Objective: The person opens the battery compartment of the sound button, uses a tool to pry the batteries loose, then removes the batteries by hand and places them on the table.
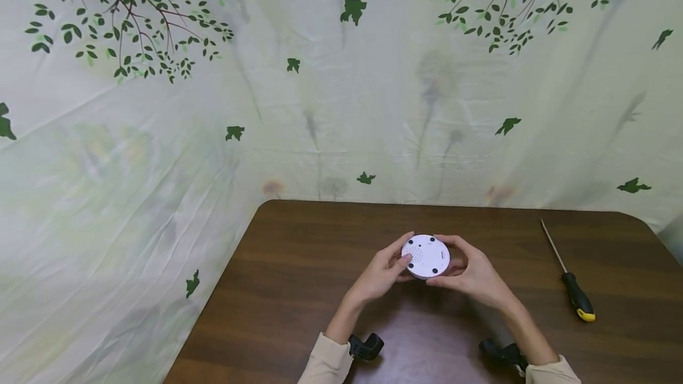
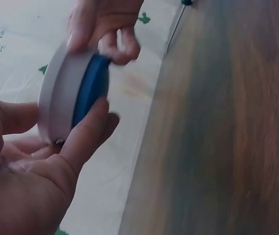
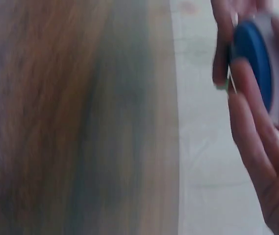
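Observation:
Both hands hold a round white device (image 1: pixel 425 256) above the table, its flat face with small dark round feet and a patch of tiny holes turned up toward the head camera. My left hand (image 1: pixel 380 272) grips its left edge, thumb lying over the face. On the opposite edge, the fingers and thumb of my right hand (image 1: pixel 476 270) hold it. In the left wrist view the device (image 2: pixel 65 93) shows a white rim and a blue part on its other side. The right wrist view is blurred; the blue side (image 3: pixel 257 61) appears there too. What kind of device it is I cannot tell.
A screwdriver (image 1: pixel 573 289) with a black and yellow handle lies on the right of the brown wooden table (image 1: pixel 299 265), its shaft toward the far edge. Behind the table hangs a pale cloth (image 1: pixel 320 105) printed with leaves and branches.

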Available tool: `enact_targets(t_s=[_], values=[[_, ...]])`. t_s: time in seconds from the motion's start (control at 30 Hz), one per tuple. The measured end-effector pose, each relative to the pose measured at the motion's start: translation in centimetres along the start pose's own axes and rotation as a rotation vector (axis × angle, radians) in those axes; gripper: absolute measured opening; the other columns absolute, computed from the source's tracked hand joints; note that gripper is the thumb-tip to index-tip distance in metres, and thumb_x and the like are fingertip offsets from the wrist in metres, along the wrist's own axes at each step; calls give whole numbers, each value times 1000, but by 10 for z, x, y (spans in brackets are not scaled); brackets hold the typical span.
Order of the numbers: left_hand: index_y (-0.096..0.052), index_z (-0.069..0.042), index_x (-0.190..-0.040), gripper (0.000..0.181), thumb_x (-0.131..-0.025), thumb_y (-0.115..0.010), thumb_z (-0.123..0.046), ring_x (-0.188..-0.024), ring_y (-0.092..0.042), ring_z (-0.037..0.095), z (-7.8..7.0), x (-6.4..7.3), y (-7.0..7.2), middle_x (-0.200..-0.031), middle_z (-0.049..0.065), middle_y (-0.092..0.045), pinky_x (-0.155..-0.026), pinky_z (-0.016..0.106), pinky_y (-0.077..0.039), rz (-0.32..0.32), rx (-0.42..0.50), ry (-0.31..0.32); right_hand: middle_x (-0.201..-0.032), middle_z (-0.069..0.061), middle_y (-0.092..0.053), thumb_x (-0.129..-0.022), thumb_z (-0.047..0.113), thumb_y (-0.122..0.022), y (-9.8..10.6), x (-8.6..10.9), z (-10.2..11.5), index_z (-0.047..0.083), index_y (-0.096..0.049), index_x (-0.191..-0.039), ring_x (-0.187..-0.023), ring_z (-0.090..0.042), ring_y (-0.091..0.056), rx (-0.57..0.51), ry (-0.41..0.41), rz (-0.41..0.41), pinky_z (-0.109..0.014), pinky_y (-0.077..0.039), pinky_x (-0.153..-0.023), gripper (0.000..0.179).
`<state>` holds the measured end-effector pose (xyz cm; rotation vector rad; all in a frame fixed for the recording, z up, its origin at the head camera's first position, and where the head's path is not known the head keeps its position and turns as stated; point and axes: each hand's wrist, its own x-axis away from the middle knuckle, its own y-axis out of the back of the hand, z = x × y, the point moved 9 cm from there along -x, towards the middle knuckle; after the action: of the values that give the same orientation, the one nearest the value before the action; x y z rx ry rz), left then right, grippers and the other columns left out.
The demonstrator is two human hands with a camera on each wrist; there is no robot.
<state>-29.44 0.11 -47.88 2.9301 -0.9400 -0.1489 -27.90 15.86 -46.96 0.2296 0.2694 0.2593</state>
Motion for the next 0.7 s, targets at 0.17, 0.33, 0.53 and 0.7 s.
enact_targets(t_s=[0.17,0.33,0.53,0.7], values=[[-22,-1,-163,58,-110,-44,-6,-135,-56,37,1,-2,-4,-160,29,-39,-104,49,-53,-20,25,-5,-137,-21,-54,-75,15,-94,1,0,-2,5,-43,-143,-89,-6,-75,72,-27,-61,-29,-62,-71,85],[-25,-4,-164,58,-109,-43,0,-121,-61,25,3,0,-6,-159,27,-41,-102,45,-55,25,-17,26,-144,-27,-50,-78,4,-90,-6,2,-1,4,-38,-151,-98,-9,-74,-29,5,99,-33,-63,-74,89],[-30,-5,-162,54,-110,-43,-4,-121,-63,25,7,-1,-3,-155,27,-47,-100,46,-57,-45,-44,22,-136,-23,-59,-74,12,-94,-4,0,-5,3,-47,-143,-93,-7,-74,24,-24,-26,-26,-62,-75,85],[-27,-3,-163,55,-110,-42,-3,-128,-59,34,6,-2,-3,-157,29,-43,-101,48,-55,-91,-7,-8,-134,-20,-59,-73,19,-95,-6,1,-5,4,-40,-141,-90,-5,-72,117,-64,-123,-24,-59,-71,88]])
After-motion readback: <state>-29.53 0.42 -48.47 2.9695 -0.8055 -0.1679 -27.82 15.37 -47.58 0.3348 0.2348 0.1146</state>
